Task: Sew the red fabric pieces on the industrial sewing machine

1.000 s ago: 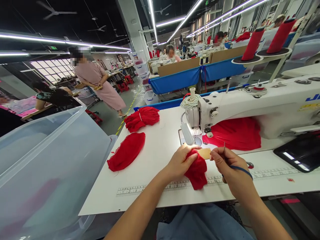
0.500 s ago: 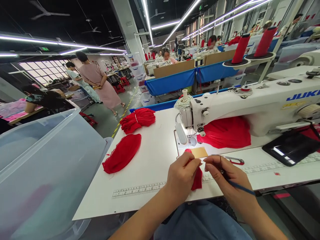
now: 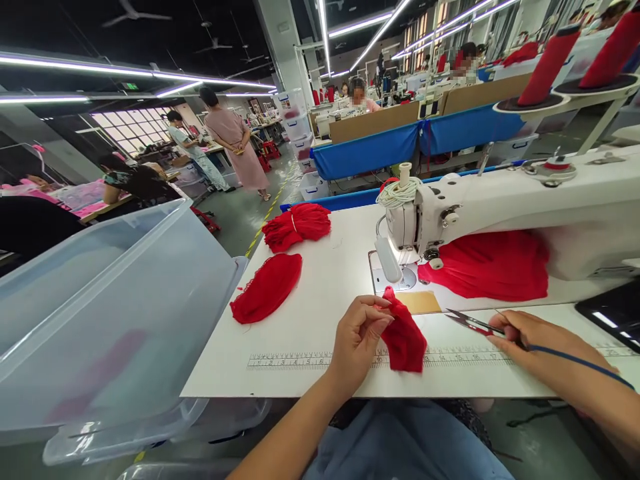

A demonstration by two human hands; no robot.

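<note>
My left hand pinches the top of a small red fabric piece, which hangs over the table's printed ruler. My right hand lies to the right on the white sewing table, fingers closed round a thin tool with a blue cord; its tip touches the red-handled thread snips. A tan patch sits by the needle plate of the white sewing machine.
A flat red fabric piece and a tied red bundle lie at the table's left. More red fabric sits under the machine arm. A clear plastic bin stands at my left. Several people work or stand farther back.
My hands have parted: the right one moved right and down onto the table by the snips, and the left one lifted the red piece slightly toward the machine.
</note>
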